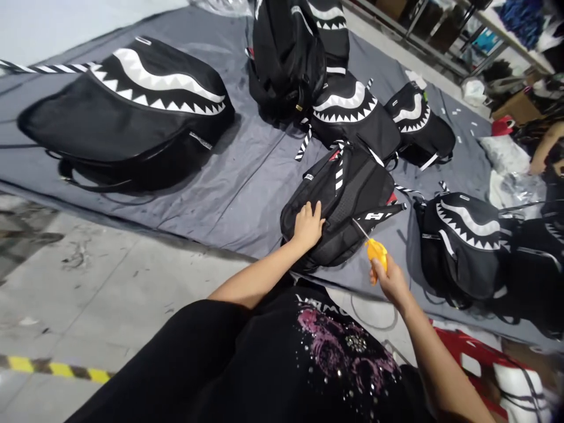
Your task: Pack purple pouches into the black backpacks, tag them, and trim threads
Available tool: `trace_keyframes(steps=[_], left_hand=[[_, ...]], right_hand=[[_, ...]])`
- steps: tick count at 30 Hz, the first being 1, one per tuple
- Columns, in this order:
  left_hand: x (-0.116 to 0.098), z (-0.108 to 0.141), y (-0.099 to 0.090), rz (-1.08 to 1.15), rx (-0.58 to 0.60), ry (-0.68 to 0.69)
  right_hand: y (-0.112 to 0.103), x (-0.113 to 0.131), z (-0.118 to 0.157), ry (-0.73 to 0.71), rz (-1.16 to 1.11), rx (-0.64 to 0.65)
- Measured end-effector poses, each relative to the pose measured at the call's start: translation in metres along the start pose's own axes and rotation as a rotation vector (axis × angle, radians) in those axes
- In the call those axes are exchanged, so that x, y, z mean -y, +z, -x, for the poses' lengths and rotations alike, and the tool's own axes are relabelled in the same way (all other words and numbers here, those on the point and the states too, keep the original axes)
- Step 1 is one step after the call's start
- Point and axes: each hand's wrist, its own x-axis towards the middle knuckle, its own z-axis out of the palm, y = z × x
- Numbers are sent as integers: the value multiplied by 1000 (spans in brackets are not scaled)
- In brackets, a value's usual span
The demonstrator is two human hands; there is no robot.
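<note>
A black backpack (339, 205) lies in front of me on the grey-covered table, its padded back and straps facing up. My left hand (309, 226) rests on its left part, fingers spread and holding nothing. My right hand (390, 279) is closed around an orange-handled tool (377, 254) with a thin metal end; its exact kind is unclear. That metal end points at the backpack's right side, beside a black strap (379, 216) with white marks. Whether it touches the strap or the bag, I cannot tell. A black-and-white striped strap (339, 170) lies over the upper part.
A large black backpack with a white toothed pattern (132, 117) lies at left. Several similar bags, including a standing one (286, 59) and one at right (462, 247), surround mine. Another person's arm (546, 147) shows at far right. Red-and-white items (480, 358) sit below the table edge.
</note>
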Motion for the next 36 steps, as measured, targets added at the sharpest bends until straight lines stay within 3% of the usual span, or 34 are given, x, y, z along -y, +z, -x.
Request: trace_keyframes(steps=[3, 6, 8, 9, 11, 14, 18, 21, 24, 26, 28, 29, 33, 36], left_hand=[[12, 14, -16, 571, 4, -84], [24, 14, -23, 1089, 90, -432], [30, 7, -23, 1227, 135, -625], [33, 2, -22, 1250, 142, -679], [38, -4, -19, 1269, 131, -730], [43, -7, -16, 1316, 121, -796], [45, -6, -14, 1344, 111, -834], [44, -7, -13, 1340, 112, -852], [44, -11, -13, 1332, 144, -878], [45, -13, -13, 1326, 177, -904], [47, -15, -13, 1319, 205, -928], [48, -16, -13, 1316, 217, -937], [48, -20, -11, 1280, 261, -943], [47, -20, -8, 1205, 260, -900]], right_hand=[[-24, 20, -28, -62, 201, 46], [-48, 49, -86, -169, 431, -64], [-58, 69, -125, -141, 553, -211], [-60, 77, -139, -131, 610, -220], [-59, 87, -154, -160, 701, -100], [-59, 88, -152, -222, 760, 111], [-71, 90, -158, -159, 835, -64], [-76, 99, -173, -203, 888, -14], [-72, 107, -175, -169, 865, -66], [-65, 109, -162, -171, 800, 77], [-59, 110, -143, -247, 701, 375], [-56, 111, -135, -282, 660, 460], [-48, 121, -117, -323, 643, 363], [-45, 134, -108, -297, 662, 370]])
